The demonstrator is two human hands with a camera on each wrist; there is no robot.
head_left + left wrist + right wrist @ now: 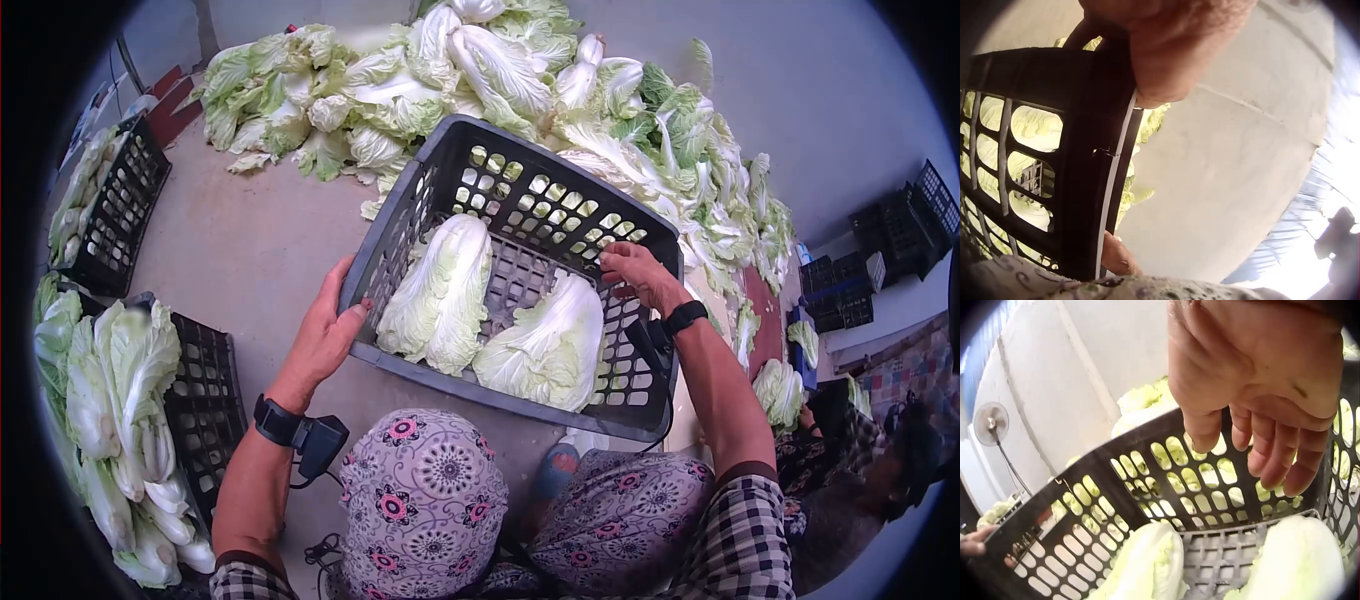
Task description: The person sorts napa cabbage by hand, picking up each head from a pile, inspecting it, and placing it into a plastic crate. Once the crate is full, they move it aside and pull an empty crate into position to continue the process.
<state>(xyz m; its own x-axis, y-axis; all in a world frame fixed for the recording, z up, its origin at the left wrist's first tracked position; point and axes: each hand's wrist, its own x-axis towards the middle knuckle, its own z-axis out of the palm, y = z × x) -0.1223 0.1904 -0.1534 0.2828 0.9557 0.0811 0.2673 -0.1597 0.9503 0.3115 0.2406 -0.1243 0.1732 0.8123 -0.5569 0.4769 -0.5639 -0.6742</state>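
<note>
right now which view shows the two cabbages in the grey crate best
The head view: both cabbages lie whole, side by side on the crate floor. The right wrist view crops them at the bottom edge under the right hand. The left wrist view shows only leaf patches through the crate's holes.

Soft, even daylight fills the head view, leaving only faint shadows on the concrete floor [260,240]. Heavy fisheye bending and a black vignette ring every picture. In the left wrist view the lower right corner burns out in white glare. Both wrist views blur the near hands.
</note>
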